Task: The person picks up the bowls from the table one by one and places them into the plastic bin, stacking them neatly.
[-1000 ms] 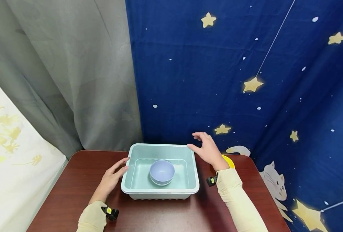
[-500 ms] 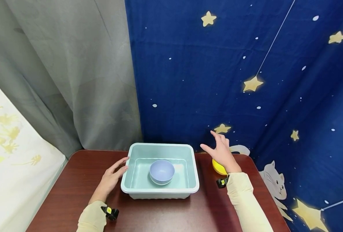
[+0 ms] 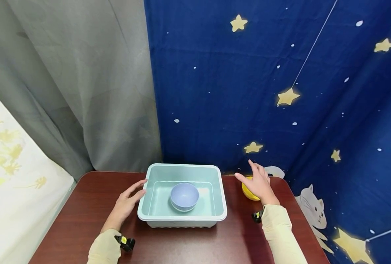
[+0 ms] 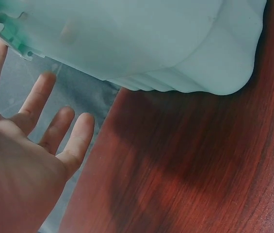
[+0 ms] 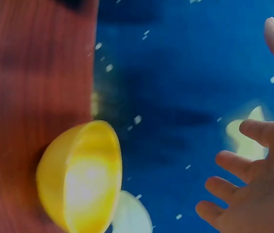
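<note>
A pale blue-green plastic basin [image 3: 182,222] stands on the table, with a lavender-blue bowl [image 3: 184,196] inside it near the middle. My left hand [image 3: 125,205] is at the basin's left side, fingertips at its rim, fingers spread in the left wrist view. Right of the basin, a yellow bowl [image 5: 54,179] stands upright near the table's far edge. Over this bowl my right hand [image 3: 259,185] hovers with fingers spread and thumb apart, hiding part of it in the head view. A gap shows between hand and bowl in the right wrist view.
The dark red wooden table [image 3: 182,245] ends just behind the basin. A grey curtain [image 3: 122,91] and a blue star-patterned curtain [image 3: 215,91] hang behind it. White patterned cloth [image 3: 20,172] hangs at the left.
My right hand has moved right from above the basin's right rim to over the yellow bowl, then lowered slightly. My left hand, the basin and the lavender-blue bowl have stayed put.
</note>
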`<state>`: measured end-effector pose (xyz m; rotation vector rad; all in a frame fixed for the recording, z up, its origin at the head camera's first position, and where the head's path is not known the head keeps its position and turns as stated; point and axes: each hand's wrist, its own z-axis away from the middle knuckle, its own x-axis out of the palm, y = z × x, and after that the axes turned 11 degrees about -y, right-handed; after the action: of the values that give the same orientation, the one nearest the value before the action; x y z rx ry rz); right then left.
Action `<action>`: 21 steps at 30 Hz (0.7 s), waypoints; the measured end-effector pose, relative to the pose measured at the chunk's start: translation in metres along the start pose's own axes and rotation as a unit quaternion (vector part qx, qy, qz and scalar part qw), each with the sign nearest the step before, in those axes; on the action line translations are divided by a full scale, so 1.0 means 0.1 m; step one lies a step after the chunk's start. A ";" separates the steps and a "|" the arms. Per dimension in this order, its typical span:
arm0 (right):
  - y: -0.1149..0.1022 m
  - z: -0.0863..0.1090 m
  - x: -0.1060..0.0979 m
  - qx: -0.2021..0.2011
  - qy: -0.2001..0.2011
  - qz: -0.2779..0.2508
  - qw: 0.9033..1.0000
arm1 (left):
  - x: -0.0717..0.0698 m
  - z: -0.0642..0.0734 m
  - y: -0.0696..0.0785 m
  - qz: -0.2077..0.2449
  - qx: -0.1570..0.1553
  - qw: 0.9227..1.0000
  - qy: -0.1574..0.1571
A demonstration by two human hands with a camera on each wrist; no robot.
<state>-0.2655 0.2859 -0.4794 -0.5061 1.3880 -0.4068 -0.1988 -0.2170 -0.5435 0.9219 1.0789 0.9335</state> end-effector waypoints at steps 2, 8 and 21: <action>0.06 0.00 0.04 0.014 -0.002 0.002 1.000 | 0.00 0.00 -0.01 -0.001 -0.001 1.000 0.002; 0.19 -0.02 0.12 0.055 -0.001 -0.003 0.998 | 0.00 -0.01 -0.02 -0.004 0.001 1.000 0.007; 0.45 -0.07 0.27 0.140 -0.029 -0.006 0.990 | -0.02 -0.03 -0.03 -0.014 0.016 1.000 0.009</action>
<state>-0.2699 0.3074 -0.5273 -0.2946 1.2485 -0.5829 -0.2020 -0.2189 -0.5463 0.9241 1.1231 0.9059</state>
